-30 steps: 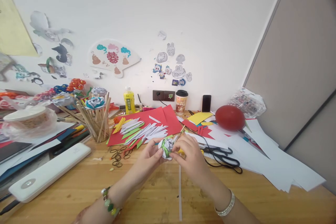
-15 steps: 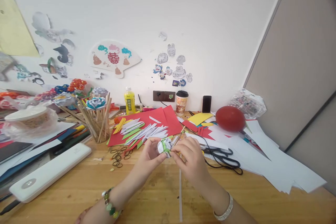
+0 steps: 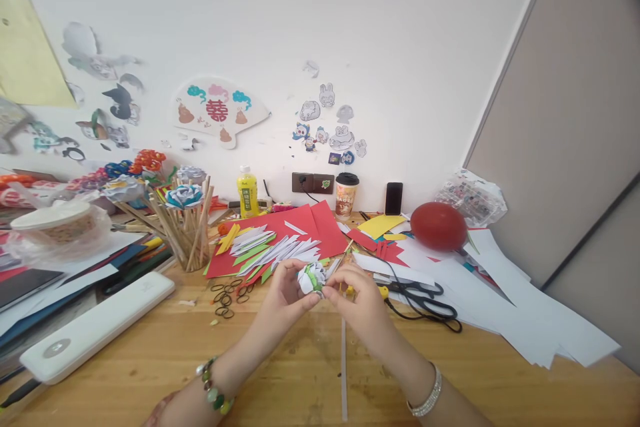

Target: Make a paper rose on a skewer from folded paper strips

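Note:
A white and green paper flower [image 3: 312, 277] is between my two hands above the middle of the wooden table. My left hand [image 3: 289, 295] is closed around its left side, the thumb along its lower edge. The fingers of my right hand [image 3: 354, 295] pinch at the flower's lower right edge. A long thin paper strip [image 3: 344, 373] hangs or lies below my right hand, running toward the table's front. Behind the flower, cut white paper strips [image 3: 287, 252] lie on red paper sheets [image 3: 327, 227].
Black scissors [image 3: 430, 299] and a yellow-handled tool [image 3: 383, 291] with a black cord lie at the right. Rubber bands [image 3: 225, 300] are at the left, near sticks [image 3: 193, 247] bearing paper flowers. A yellow bottle [image 3: 247, 193], a cup [image 3: 346, 196] and a red balloon [image 3: 439, 226] stand farther back.
My right hand has shifted slightly down and left, its fingers more curled at the flower's edge. More of the yellow-handled tool shows. The flower has turned slightly in my left hand.

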{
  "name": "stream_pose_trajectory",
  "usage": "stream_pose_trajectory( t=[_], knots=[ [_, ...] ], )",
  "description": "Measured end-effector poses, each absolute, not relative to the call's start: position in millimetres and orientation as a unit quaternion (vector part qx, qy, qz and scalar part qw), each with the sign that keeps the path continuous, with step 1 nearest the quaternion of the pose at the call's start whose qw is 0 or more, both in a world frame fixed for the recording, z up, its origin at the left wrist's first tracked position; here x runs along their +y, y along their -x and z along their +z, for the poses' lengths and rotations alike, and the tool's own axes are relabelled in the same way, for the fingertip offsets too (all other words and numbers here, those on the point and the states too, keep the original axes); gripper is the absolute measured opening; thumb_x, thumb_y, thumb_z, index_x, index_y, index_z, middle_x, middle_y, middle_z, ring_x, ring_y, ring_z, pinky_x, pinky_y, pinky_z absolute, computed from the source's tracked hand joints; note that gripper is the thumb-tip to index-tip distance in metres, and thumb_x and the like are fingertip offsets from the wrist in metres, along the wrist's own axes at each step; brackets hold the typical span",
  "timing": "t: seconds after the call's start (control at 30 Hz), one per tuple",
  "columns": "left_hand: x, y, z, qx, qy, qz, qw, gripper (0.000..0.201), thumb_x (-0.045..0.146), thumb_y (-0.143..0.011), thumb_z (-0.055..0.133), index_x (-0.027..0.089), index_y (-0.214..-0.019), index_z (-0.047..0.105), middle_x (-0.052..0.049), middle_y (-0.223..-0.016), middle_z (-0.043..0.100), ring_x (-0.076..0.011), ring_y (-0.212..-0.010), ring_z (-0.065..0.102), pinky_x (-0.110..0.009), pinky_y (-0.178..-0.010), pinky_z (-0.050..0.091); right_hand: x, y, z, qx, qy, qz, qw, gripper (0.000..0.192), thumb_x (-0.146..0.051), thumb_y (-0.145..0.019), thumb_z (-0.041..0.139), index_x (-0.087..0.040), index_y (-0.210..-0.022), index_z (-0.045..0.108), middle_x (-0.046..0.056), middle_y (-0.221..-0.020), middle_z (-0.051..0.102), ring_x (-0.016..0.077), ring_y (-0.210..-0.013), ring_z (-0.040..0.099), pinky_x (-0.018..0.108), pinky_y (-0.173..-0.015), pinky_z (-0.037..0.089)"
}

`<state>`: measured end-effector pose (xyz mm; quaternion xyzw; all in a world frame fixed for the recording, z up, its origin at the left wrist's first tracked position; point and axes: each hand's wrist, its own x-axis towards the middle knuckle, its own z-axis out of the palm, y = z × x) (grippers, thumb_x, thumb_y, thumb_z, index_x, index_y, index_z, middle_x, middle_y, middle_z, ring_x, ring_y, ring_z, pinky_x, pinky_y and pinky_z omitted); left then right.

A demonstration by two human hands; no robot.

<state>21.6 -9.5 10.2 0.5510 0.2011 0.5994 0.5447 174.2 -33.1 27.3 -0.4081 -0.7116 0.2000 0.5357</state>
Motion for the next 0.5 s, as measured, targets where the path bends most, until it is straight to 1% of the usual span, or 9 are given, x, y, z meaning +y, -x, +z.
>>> stream_pose_trajectory(
  t=[0.1, 0.27, 0.33, 0.5],
  knots=[
    [-8.5, -21.3, 9.0, 0.211, -0.555, 0.606, 0.530, 0.045, 0.028, -0.061, 0.081, 0.021, -0.092, 0.048, 0.001, -0.086, 0.054, -0.0132, -0.077, 0.051, -0.025, -0.068, 0.042, -35.8, -173.0, 31.5, -0.698, 0.411, 0.239, 0.536, 0.013, -0.023, -0.080, 0.055, -0.020, -0.068, 0.057, 0.001, -0.073, 0.056, 0.0154, -0.073, 0.051, 0.028, -0.069, 0.040],
    [-8.3, -20.8, 8.9, 0.218, -0.551, 0.610, 0.526, 0.046, 0.029, -0.058, 0.082, 0.022, -0.091, 0.050, 0.000, -0.087, 0.055, -0.0155, -0.080, 0.051, -0.027, -0.070, 0.042, -35.4, -171.1, 32.9, -0.675, 0.429, 0.302, 0.519, 0.007, -0.018, -0.074, 0.059, -0.020, -0.068, 0.057, -0.001, -0.071, 0.056, 0.0146, -0.070, 0.051, 0.026, -0.066, 0.040],
    [-7.9, -20.6, 8.6, 0.220, -0.550, 0.610, 0.527, 0.047, 0.029, -0.057, 0.082, 0.021, -0.090, 0.050, 0.000, -0.087, 0.055, -0.0159, -0.081, 0.051, -0.028, -0.071, 0.042, -33.5, -171.6, 31.3, -0.679, 0.431, 0.295, 0.516, 0.007, -0.016, -0.072, 0.060, -0.020, -0.067, 0.058, -0.001, -0.070, 0.056, 0.0148, -0.069, 0.051, 0.026, -0.065, 0.040],
    [-6.5, -20.3, 7.5, 0.226, -0.543, 0.599, 0.543, 0.047, 0.029, -0.056, 0.082, 0.021, -0.088, 0.049, 0.001, -0.085, 0.055, -0.0155, -0.077, 0.052, -0.028, -0.070, 0.041, -29.7, -174.7, 26.5, -0.717, 0.414, 0.215, 0.519, 0.008, -0.016, -0.073, 0.063, -0.021, -0.068, 0.059, 0.000, -0.072, 0.057, 0.0160, -0.073, 0.052, 0.028, -0.068, 0.040]
  ],
)
